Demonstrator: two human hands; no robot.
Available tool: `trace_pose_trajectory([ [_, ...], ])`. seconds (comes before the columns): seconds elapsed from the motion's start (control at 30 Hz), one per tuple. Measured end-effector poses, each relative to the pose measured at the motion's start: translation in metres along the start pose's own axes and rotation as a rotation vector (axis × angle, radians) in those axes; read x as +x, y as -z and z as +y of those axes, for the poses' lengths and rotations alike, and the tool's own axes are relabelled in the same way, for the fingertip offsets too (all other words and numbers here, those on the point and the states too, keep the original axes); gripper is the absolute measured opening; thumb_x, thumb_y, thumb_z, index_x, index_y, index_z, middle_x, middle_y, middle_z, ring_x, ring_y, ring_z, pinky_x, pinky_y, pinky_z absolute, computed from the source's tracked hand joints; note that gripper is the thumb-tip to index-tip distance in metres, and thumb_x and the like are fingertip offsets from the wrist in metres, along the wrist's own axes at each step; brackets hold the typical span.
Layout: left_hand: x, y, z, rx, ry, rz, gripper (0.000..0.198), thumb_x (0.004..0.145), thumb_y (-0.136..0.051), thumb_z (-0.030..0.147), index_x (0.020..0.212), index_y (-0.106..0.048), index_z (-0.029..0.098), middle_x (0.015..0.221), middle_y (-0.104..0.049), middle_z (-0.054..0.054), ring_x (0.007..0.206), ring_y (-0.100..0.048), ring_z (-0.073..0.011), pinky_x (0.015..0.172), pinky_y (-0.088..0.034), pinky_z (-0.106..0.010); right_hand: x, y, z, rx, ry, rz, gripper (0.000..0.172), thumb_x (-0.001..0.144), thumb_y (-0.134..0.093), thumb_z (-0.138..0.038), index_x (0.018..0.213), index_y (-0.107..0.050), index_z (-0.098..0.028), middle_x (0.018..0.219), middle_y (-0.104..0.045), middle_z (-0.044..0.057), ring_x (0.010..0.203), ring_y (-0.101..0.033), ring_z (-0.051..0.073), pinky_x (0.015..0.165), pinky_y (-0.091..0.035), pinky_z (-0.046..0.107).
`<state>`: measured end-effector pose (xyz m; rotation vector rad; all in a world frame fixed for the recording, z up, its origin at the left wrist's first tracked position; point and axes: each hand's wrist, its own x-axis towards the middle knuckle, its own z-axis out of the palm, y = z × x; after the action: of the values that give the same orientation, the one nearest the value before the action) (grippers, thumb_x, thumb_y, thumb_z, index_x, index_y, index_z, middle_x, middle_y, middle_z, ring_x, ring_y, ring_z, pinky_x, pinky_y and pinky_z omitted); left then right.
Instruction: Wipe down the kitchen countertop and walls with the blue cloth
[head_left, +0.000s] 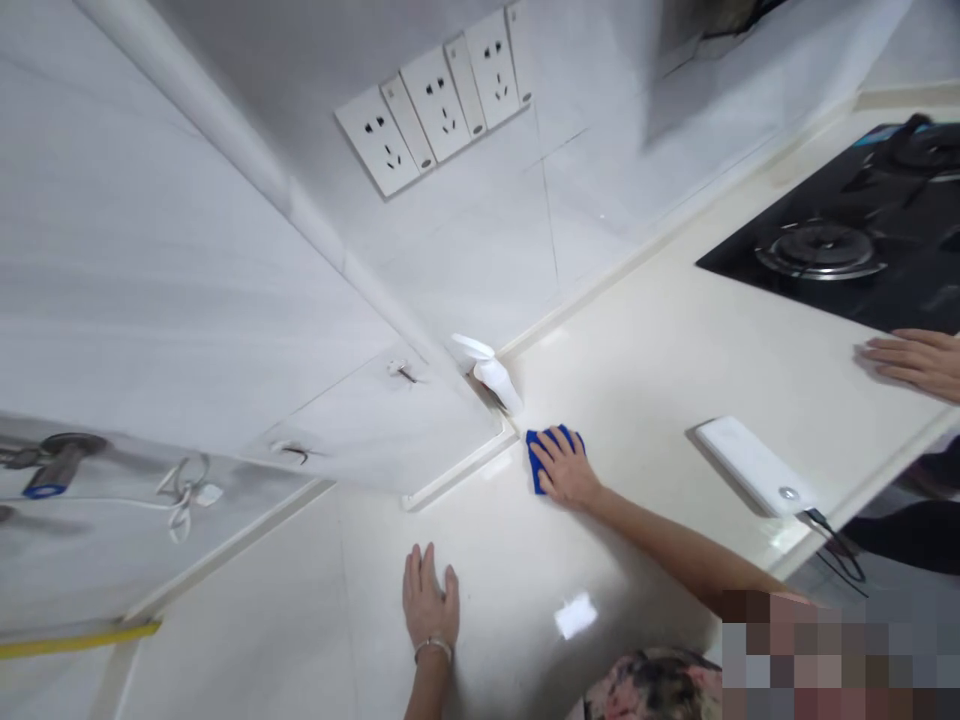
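Observation:
My right hand (570,475) presses a folded blue cloth (535,468) onto the pale countertop (495,570), fingers spread over it. The cloth is close to the corner of the tiled wall. Lower and to the left, my left hand (431,598) lies palm down on the counter, fingers stretched, a bracelet on its wrist. It holds nothing. Just beyond the cloth, a white plastic object (496,382) with a flap-like top leans in the wall corner; its kind is unclear.
A white power bank-like box (750,462) with a black cable lies near the counter's edge. Another person's hand (919,362) rests beside the black gas hob (825,245). Sockets (435,105) line the wall. At left are a tap-like fitting (56,465) and a yellow strip (82,640).

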<state>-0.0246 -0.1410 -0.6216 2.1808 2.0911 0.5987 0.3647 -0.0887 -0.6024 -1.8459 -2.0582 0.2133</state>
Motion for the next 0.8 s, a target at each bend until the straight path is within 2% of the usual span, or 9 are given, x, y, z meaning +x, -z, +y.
trace_pose_trajectory([
  [0.1,0.001,-0.002,0.0,0.001,0.006,-0.005,0.059,0.097,-0.047,0.048,0.147,-0.057,0.02,0.163,-0.045,-0.012,0.154,-0.036,-0.0307,0.127,-0.033,-0.051,-0.034,-0.004,-0.033,0.019,0.0,0.039,0.073,0.095,-0.049,-0.059,0.154,-0.05,-0.017,0.164,-0.04,0.016,0.153,-0.025,0.043,0.125,-0.013,0.066],
  [0.2,0.003,-0.003,0.0,0.012,0.015,-0.017,0.059,0.097,-0.045,0.048,0.148,-0.056,0.019,0.164,-0.044,-0.013,0.154,-0.035,-0.0307,0.127,-0.032,-0.051,-0.051,-0.002,-0.049,0.012,-0.024,0.021,0.089,0.087,-0.057,-0.07,0.156,-0.048,-0.016,0.164,-0.038,0.019,0.152,-0.023,0.048,0.122,-0.012,0.072],
  [0.27,0.003,-0.003,0.001,0.01,0.014,-0.02,0.06,0.098,-0.045,0.049,0.149,-0.056,0.019,0.164,-0.043,-0.013,0.154,-0.035,-0.0307,0.127,-0.032,-0.05,-0.053,0.0,-0.053,-0.008,-0.043,-0.014,0.093,0.082,-0.064,-0.068,0.156,-0.046,-0.016,0.164,-0.037,0.019,0.151,-0.024,0.05,0.119,-0.018,0.074],
  [0.33,0.003,-0.004,0.001,0.0,0.007,-0.015,0.06,0.098,-0.045,0.048,0.148,-0.056,0.019,0.164,-0.043,-0.013,0.154,-0.036,-0.0313,0.126,-0.032,-0.051,-0.05,0.002,-0.052,-0.03,-0.053,-0.051,0.086,0.081,-0.069,-0.057,0.155,-0.048,-0.018,0.163,-0.039,0.019,0.147,-0.031,0.049,0.114,-0.03,0.07],
  [0.43,0.003,-0.005,0.002,-0.019,-0.003,0.004,0.06,0.097,-0.045,0.048,0.148,-0.056,0.018,0.164,-0.043,-0.014,0.153,-0.035,-0.0321,0.126,-0.032,-0.053,-0.043,0.001,-0.043,0.005,-0.065,-0.045,0.07,0.081,-0.068,-0.038,0.148,-0.056,-0.023,0.157,-0.049,0.016,0.136,-0.047,0.043,0.105,-0.044,0.059],
  [0.5,0.003,-0.005,0.002,-0.023,-0.009,0.012,0.06,0.097,-0.045,0.048,0.148,-0.056,0.019,0.163,-0.044,-0.014,0.153,-0.035,-0.0317,0.126,-0.032,-0.053,-0.035,-0.001,-0.035,0.101,-0.156,0.048,0.061,0.082,-0.064,-0.032,0.143,-0.06,-0.025,0.149,-0.058,0.013,0.129,-0.056,0.037,0.102,-0.049,0.052],
  [0.6,0.002,-0.005,0.003,-0.015,-0.008,0.012,0.059,0.098,-0.045,0.048,0.148,-0.056,0.019,0.163,-0.044,-0.014,0.153,-0.036,-0.031,0.126,-0.032,-0.052,-0.016,-0.002,-0.024,0.207,-0.324,0.189,0.057,0.09,-0.05,-0.031,0.147,-0.055,-0.026,0.137,-0.067,0.01,0.117,-0.065,0.03,0.097,-0.055,0.047],
  [0.7,0.002,-0.005,0.002,-0.013,-0.01,0.01,0.059,0.098,-0.045,0.047,0.148,-0.056,0.019,0.163,-0.044,-0.014,0.153,-0.036,-0.0309,0.126,-0.032,-0.052,0.012,0.0,-0.021,0.257,-0.367,0.283,0.058,0.094,-0.043,-0.034,0.15,-0.05,-0.024,0.134,-0.068,0.011,0.115,-0.067,0.029,0.098,-0.056,0.047],
  [0.8,0.001,-0.005,0.0,-0.004,-0.009,0.003,0.058,0.098,-0.046,0.046,0.149,-0.055,0.019,0.164,-0.043,-0.014,0.154,-0.035,-0.0307,0.125,-0.032,-0.052,0.046,-0.001,-0.028,0.298,-0.334,0.33,0.055,0.094,-0.045,-0.036,0.146,-0.054,-0.022,0.139,-0.065,0.011,0.122,-0.063,0.029,0.105,-0.053,0.046],
])
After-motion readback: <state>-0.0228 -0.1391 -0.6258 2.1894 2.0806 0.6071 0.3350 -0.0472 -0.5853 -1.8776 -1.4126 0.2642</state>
